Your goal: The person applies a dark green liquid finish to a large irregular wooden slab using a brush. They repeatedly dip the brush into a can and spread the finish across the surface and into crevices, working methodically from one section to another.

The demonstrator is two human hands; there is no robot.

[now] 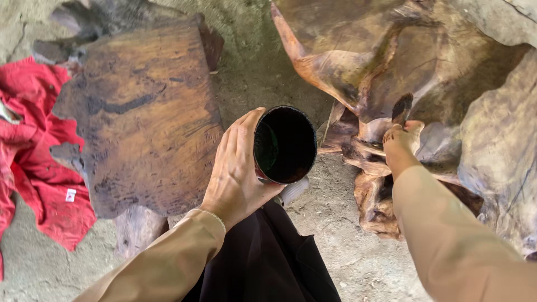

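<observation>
Varnish-dark liquid fills the round black cup [285, 144], gripped upright by the left hand [238, 168] just left of the gnarled glossy brown root carving [391, 84]; the right hand [401, 142] pinches a small dark-bristled brush [401, 108] against that wood, coating it.

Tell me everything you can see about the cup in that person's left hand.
The cup is a round, dark container, its open mouth tipped toward the camera. The inside looks black and glossy with a faint green sheen on one side; whether it holds liquid cannot be told. A thin reddish edge shows along its lower rim. The left hand wraps its left side, fingers curled on the wall. It hangs above the dusty ground, between two pieces of wood.
</observation>
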